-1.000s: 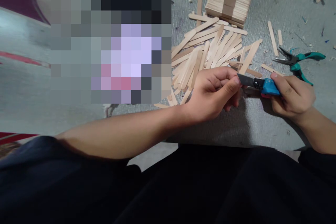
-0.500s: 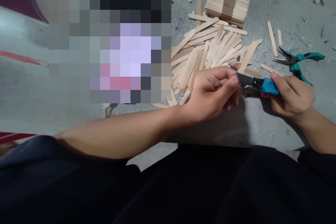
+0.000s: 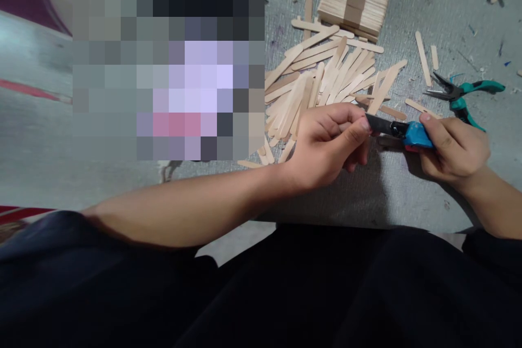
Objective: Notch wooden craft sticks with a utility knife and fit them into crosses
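The person's left forearm reaches from a dark sleeve at lower left, slanting gently up to the right. At its end, the left hand (image 3: pixel 332 144) has its fingers curled, thumb and index finger pinched on the tip of a blue-handled tool with a flat dark-grey blade (image 3: pixel 416 135); whether they grasp anything else is hidden. The right forearm slants in from the right edge, and the right hand (image 3: pixel 457 148) wraps the handle, thumb on top. The tool spans the gap between the 2 hands, near a loose pile of flat pale wooden sticks (image 3: pixel 336 73) and pliers with teal grips (image 3: pixel 482 87).
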Motion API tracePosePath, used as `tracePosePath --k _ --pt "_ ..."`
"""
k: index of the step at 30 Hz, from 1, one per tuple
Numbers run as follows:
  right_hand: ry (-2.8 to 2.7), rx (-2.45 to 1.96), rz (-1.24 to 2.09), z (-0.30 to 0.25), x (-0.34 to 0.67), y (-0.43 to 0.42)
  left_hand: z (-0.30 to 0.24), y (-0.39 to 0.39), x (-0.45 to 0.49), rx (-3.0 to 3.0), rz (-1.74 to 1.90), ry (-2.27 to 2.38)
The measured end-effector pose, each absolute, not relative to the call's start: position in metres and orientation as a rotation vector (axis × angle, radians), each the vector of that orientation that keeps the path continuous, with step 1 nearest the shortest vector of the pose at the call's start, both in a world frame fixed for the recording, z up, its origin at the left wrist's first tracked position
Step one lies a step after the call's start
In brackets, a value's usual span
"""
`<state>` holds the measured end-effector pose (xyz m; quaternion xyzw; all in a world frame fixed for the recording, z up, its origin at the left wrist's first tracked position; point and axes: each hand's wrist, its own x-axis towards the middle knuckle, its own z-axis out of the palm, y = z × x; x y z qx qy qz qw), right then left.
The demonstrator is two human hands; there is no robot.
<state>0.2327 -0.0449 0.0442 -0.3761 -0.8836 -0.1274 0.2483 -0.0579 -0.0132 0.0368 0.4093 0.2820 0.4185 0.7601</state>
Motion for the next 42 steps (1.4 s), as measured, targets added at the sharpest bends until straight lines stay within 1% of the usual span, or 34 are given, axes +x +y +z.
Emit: tracePosePath --k 13,20,30,36,42 --pt "-2.449 -1.017 -0.205 0.048 0.232 -0.045 0.030 -0.015 -0.059 0.849 0.935 0.541" --pt "-2.486 -1.028 -0.216 0.049 0.232 -0.046 0.026 -0.015 -0.058 0.832 0.935 0.554" --pt "-2.471 -1.087 -0.149 0.048 0.234 -0.048 0.028 -0.015 -0.059 0.843 0.938 0.508" --pt "-2.428 -1.174 0.074 0.051 0.229 -0.049 0.032 -0.013 -0.061 0.741 0.810 0.419" --pt "-2.380 -1.153 0.185 0.054 0.229 -0.049 0.040 -0.013 -0.063 0.735 0.711 0.372"
